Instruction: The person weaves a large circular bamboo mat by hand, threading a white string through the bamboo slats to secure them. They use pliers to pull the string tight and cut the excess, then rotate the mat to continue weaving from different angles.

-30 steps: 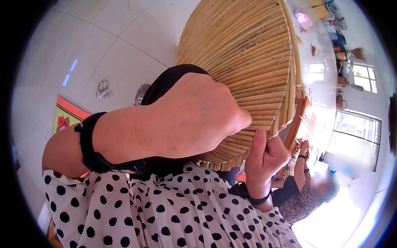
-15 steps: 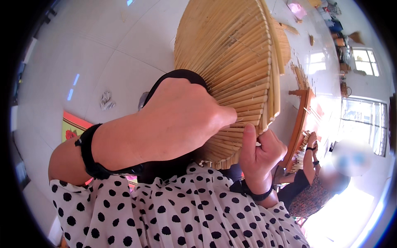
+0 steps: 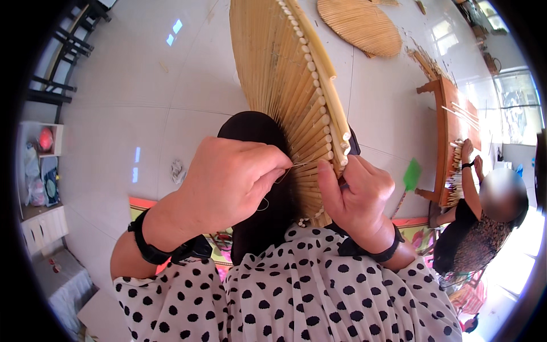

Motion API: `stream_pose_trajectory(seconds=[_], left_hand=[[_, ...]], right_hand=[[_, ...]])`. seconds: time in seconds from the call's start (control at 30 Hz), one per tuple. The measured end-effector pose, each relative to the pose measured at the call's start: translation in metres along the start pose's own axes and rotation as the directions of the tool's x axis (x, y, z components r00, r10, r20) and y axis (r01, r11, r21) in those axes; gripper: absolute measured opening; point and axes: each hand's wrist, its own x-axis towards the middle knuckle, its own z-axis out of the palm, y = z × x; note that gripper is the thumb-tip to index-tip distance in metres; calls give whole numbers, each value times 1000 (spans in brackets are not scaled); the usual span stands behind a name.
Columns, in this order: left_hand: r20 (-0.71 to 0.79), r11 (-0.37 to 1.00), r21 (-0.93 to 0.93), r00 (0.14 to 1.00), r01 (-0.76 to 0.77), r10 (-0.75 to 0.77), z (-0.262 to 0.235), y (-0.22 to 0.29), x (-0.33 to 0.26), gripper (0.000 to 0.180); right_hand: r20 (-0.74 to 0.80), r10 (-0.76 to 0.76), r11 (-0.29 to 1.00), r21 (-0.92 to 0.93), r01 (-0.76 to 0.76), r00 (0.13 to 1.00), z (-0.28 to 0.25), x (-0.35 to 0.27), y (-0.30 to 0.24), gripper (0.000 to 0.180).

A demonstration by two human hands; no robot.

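Note:
A large fan-shaped piece made of pale plant stalks (image 3: 296, 97) bound side by side stands tilted across my lap. Its row of cut stalk ends faces right, with a few thicker stalks along that edge. My left hand (image 3: 231, 176) pinches a thin thread (image 3: 264, 204), which runs to the stalks and hangs in a small loop below the fingers. Gripping the stalks' right edge, my right hand (image 3: 364, 196) has its thumb on the near face and its fingers curled around the outer side. Both wrists wear black bands.
Another round stalk piece (image 3: 364, 25) lies on the tiled floor beyond. To the right, a person (image 3: 478, 239) works with stalks beside a reddish wooden bench (image 3: 444, 108). A green fly swatter (image 3: 412, 174) is near it. A white cabinet (image 3: 48, 228) stands at far left.
My left hand has drawn back slightly left from the stalks, and the thread now shows. The piece is turned more edge-on. The view has swung, bringing the cabinet into sight.

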Motion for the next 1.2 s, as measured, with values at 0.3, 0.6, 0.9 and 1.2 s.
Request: stream_pose_trajectory(seconds=[0.3,0.6,0.9,1.2], left_hand=[[87,999,21,996,28,-30,-8,3,2,10],[160,990,111,981,91,-108,-12,9,6,14],[183,953,267,963,145,-198,-15,32,10,11],[100,942,204,951,268,-292,-9,24,1,7]], right_hand=[[42,-122,910,404,95,992,-4,-14,28,16],[108,84,616,776,-137,991,16,-24,51,30],[282,49,168,944,-286,958,33,-23,57,40],[340,12,22,940,-340,940,41,-25,61,44]])
